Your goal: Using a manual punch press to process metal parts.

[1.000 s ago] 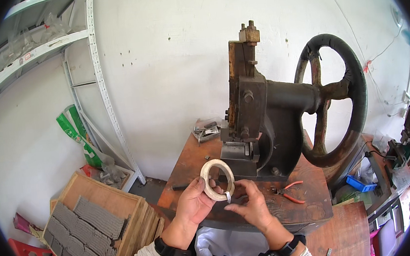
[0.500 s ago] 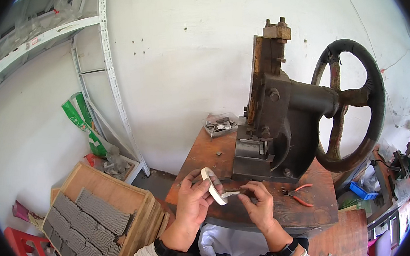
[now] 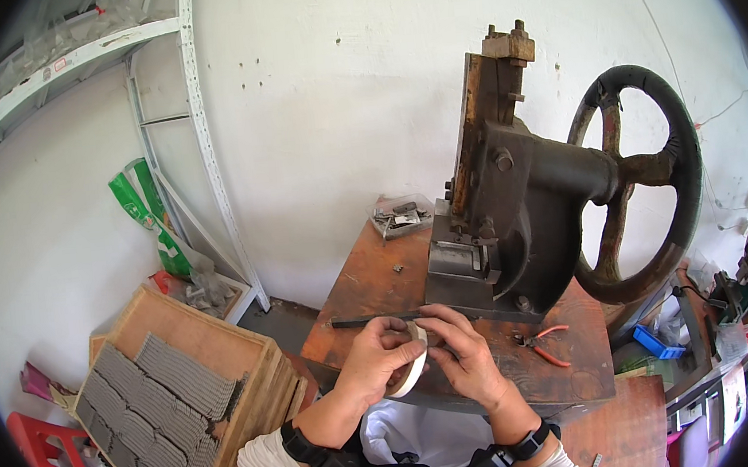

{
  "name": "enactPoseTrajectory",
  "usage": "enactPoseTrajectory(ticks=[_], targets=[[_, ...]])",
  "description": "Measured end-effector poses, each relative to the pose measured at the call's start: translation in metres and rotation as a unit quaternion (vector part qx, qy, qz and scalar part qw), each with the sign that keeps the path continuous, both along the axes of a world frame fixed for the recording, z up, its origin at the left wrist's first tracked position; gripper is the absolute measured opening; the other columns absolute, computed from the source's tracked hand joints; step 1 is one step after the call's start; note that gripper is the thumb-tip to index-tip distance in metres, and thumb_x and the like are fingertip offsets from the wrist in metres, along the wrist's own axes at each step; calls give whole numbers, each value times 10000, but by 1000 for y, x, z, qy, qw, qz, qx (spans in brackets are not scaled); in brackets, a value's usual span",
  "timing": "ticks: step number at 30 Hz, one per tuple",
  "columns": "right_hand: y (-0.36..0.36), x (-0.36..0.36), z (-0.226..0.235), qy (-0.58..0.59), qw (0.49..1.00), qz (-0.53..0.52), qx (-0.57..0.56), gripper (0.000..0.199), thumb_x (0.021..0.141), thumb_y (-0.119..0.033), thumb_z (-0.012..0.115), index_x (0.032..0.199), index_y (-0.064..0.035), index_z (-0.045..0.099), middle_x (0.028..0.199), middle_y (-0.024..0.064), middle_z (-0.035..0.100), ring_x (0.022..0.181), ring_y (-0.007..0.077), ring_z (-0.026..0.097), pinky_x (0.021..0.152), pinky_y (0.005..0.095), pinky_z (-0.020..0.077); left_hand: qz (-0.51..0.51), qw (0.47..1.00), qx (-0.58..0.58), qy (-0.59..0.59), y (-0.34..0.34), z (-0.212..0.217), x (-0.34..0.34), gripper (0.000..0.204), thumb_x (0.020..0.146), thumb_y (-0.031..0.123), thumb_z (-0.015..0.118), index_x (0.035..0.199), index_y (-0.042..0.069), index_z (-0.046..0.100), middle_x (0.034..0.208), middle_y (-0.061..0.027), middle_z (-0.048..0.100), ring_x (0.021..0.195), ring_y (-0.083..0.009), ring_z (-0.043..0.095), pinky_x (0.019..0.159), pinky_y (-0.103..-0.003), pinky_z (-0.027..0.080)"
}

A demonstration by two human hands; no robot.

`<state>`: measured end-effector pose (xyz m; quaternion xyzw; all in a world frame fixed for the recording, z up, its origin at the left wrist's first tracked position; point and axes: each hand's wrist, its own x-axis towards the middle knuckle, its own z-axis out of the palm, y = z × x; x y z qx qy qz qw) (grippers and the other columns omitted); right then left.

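My left hand (image 3: pixel 372 360) is closed round a narrow roll of white tape (image 3: pixel 414 374), held upright above the front of the wooden bench. On the roll's upper edge, the thumb and fingers of my right hand (image 3: pixel 466 354) pinch from the other side; the tape's loose end is hidden between the fingers. Just beyond both hands lies a dark flat bar (image 3: pixel 359 321) on the bench top. Behind them stands a dark iron hand press (image 3: pixel 515 221) with a large handwheel (image 3: pixel 684 166).
Red-handled pliers (image 3: pixel 549 347) lie on the bench (image 3: pixel 351 271) at right. A clear tray of metal pieces (image 3: pixel 402 218) sits at the back. At left, a wooden crate (image 3: pixel 257 368) holds stacked grey metal pieces, beside a red plastic stool (image 3: pixel 51 457) and white shelving (image 3: pixel 199 115).
My right hand has moved left and up onto the roll. The strip of tape stretched between the hands no longer shows. The roll has turned more edge-on.
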<state>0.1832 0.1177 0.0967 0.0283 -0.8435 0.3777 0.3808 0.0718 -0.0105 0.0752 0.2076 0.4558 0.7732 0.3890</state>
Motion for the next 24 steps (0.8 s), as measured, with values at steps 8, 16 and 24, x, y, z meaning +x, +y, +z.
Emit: enactPoseTrajectory(ticks=[8, 16, 24], targets=[[34, 17, -1, -84, 994, 61, 24, 264, 697, 15, 711, 947, -30, 639, 1035, 89, 645, 934, 266, 599, 776, 346, 493, -207, 932, -16, 298, -21, 10, -13, 315, 912, 186, 613, 1093, -61, 537, 936, -83, 675, 845, -106, 611, 740, -238, 476], [11, 31, -15, 36, 990, -102, -87, 212, 786, 27, 654, 987, -35, 675, 991, 118, 633, 905, 230, 624, 754, 297, 506, 51, 844, 32, 533, -28, -2, 13, 214, 818, 135, 690, 957, -12, 623, 761, -111, 604, 696, -266, 566, 699, -339, 448], [-22, 28, -30, 107, 982, -115, -106, 175, 727, 31, 737, 887, -10, 681, 877, 100, 652, 744, 189, 612, 635, 273, 497, 114, 774, 43, 621, -14, -6, 22, 227, 799, 161, 694, 934, 1, 609, 704, -97, 568, 622, -266, 518, 671, -361, 422]])
